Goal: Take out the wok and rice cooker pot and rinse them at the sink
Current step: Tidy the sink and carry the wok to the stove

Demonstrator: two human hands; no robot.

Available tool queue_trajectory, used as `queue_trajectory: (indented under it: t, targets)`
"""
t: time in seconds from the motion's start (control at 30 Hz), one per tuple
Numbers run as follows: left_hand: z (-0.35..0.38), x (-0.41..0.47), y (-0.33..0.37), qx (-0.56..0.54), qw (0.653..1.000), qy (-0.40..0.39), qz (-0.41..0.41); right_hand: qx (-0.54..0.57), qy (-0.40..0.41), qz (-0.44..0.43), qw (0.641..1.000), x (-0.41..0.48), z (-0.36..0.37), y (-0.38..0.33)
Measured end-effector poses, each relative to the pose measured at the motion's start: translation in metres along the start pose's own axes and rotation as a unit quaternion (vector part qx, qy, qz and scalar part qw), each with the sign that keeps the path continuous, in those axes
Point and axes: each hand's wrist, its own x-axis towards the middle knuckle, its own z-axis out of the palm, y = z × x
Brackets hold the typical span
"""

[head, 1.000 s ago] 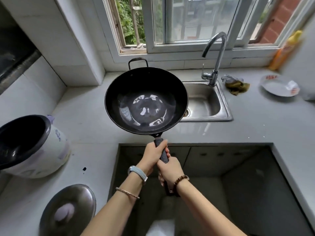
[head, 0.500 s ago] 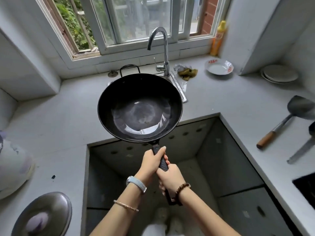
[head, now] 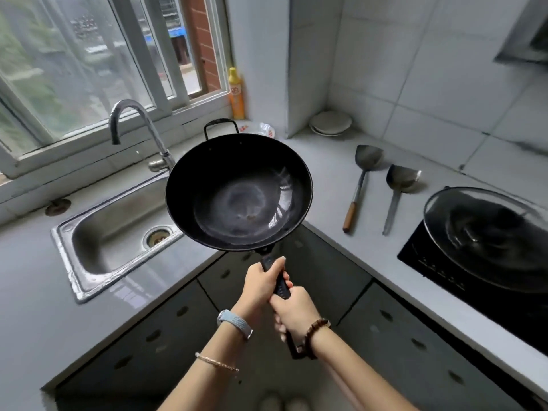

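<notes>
We hold the wok (head: 238, 192) up in the air by its long black handle (head: 280, 287), level, its open side facing us. It hangs above the inner corner of the counter (head: 26, 292), and in our view its left rim overlaps the right end of the sink (head: 89, 280). Its dark inside has a dull sheen and a few small specks at the bottom. A small loop handle (head: 221, 126) stands up at its far rim.

Both of our hands are on the long handle. The left grip (head: 261, 284) is wrapped round it close to the pan, and the right grip (head: 296, 311) clasps it just behind, the two touching. We wear a watch (head: 235, 320) and a thin bracelet (head: 216, 363) on the left arm and a bead bracelet (head: 315, 329) on the right wrist.

The steel sink lies to the left, its drain (head: 157, 235) uncovered and its curved faucet (head: 130, 114) rising in front of the window (head: 89, 69). A yellow bottle (head: 236, 94) stands in the corner of the sill behind the wok, and stacked plates (head: 330, 123) sit in the wall corner. To the right a wooden-handled spatula (head: 360, 185) and a metal ladle (head: 397, 191) lie side by side on the counter, apart from each other. Farther right a pan under a glass lid (head: 486, 232) rests on a black cooktop (head: 444, 274). Dark cabinet doors (head: 166, 336) run below the counter.
</notes>
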Motion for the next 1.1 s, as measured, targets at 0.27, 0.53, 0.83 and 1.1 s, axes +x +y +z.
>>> queue_trajectory:
  t: [0.27,0.53,0.83,1.1]
  targets:
    - [0.069,0.023,0.023,0.073,0.989,-0.132,-0.005,0.076,0.139,-0.017,0.987,0.001,-0.043,-0.021]
    - [0.133,0.011,0.017,0.149,0.953,-0.262,-0.018,0.152,0.254,-0.003,0.955,-0.018,-0.087,-0.011]
    - [0.203,-0.041,-0.022,0.21,0.907,-0.364,-0.021,0.213,0.342,0.004,0.915,-0.067,-0.141,0.034]
    - [0.279,-0.115,-0.065,0.235,0.88,-0.412,-0.036,0.231,0.39,-0.004,0.891,-0.139,-0.207,0.081]
